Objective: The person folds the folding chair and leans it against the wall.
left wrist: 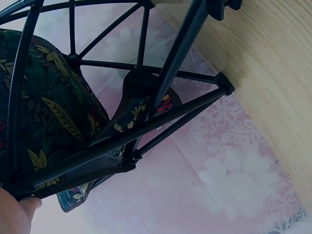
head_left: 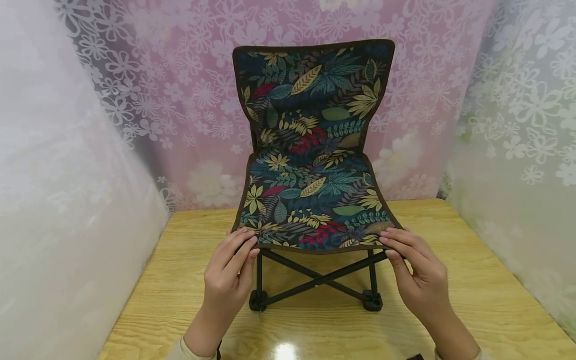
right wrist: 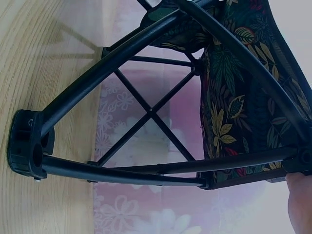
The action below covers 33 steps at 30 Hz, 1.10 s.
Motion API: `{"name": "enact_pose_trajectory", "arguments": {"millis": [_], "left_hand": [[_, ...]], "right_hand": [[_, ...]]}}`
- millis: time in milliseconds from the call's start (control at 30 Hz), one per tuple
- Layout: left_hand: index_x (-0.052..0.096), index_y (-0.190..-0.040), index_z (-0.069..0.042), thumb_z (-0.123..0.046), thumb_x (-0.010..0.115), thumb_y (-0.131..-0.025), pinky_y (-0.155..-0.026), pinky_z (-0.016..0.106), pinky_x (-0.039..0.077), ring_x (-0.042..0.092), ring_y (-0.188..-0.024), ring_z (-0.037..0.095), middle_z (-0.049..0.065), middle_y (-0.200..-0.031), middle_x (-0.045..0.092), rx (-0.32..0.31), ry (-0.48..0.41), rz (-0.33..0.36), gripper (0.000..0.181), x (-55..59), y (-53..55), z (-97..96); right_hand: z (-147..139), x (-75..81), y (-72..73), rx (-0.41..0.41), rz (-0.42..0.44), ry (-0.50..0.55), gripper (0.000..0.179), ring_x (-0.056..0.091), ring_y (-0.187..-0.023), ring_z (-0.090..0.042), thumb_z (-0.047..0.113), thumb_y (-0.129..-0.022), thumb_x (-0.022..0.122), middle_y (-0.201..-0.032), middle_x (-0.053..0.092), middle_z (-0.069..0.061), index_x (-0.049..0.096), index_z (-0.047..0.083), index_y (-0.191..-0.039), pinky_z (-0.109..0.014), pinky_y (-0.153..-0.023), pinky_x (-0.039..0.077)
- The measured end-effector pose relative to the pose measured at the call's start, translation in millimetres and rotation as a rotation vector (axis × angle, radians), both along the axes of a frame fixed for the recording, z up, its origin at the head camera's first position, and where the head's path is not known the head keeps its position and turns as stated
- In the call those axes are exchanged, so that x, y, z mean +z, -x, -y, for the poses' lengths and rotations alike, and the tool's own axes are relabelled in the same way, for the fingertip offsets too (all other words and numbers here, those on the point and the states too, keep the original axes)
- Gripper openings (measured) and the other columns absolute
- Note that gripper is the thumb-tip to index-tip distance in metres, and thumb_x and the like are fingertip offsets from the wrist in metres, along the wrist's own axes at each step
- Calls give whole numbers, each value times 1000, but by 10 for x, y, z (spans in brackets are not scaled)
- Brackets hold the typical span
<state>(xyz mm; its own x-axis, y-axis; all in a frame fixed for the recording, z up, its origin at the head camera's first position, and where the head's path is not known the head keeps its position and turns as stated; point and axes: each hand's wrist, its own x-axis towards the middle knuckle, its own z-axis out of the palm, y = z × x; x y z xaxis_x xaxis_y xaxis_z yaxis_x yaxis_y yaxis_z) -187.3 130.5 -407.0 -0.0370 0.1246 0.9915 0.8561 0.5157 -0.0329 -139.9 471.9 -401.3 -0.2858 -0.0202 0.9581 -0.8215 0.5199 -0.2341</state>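
A small folding chair (head_left: 315,195) stands unfolded and upright, its dark fabric printed with yellow, teal and red leaves. My left hand (head_left: 228,267) grips the front left corner of the seat, fingers on top and thumb at the edge. At the front right corner, my right hand (head_left: 418,270) holds the seat in the same way. Below the fabric, black tubes (head_left: 342,272) cross between the front legs. The left wrist view shows the chair's underside fabric (left wrist: 53,107) and part of a thumb. In the right wrist view, a plastic foot (right wrist: 27,144) touches the wood.
The chair stands on a wood-grain tabletop (head_left: 189,305). Behind it hangs a pink flowered curtain (head_left: 193,100). Pale sheer curtains (head_left: 67,200) close in the left side and the right side. A small dark object shows at the bottom edge, near the right forearm.
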Motion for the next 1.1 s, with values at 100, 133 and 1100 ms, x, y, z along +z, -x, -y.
{"name": "enact_pose_trajectory", "arguments": {"millis": [100, 133, 1100], "left_hand": [[79, -105, 10, -11, 64, -107, -114, 41, 53, 74, -97, 46, 26, -105, 77, 5, -4, 2, 27, 21, 5, -13], [79, -104, 10, -11, 64, -107, -114, 40, 52, 74, -97, 45, 26, -105, 77, 8, -6, 1, 27, 26, 7, -17], [80, -99, 10, -6, 67, -104, -113, 48, 53, 73, -92, 44, 24, -96, 78, -18, -62, -14, 21, 135, 49, -149]], "right_hand": [[8, 13, -3, -10, -1, -6, 36, 68, -127, -13, 18, -106, 66, -110, 76, -21, 76, -17, -102, -31, -123, 43], [8, 14, 1, -14, 1, -7, 37, 68, -127, -12, 19, -106, 66, -109, 76, -21, 76, -16, -102, -31, -123, 43], [63, 99, 87, -39, -51, 0, 39, 69, -121, -14, 22, -107, 65, -100, 73, -28, 77, -13, -96, -34, -122, 44]]}}
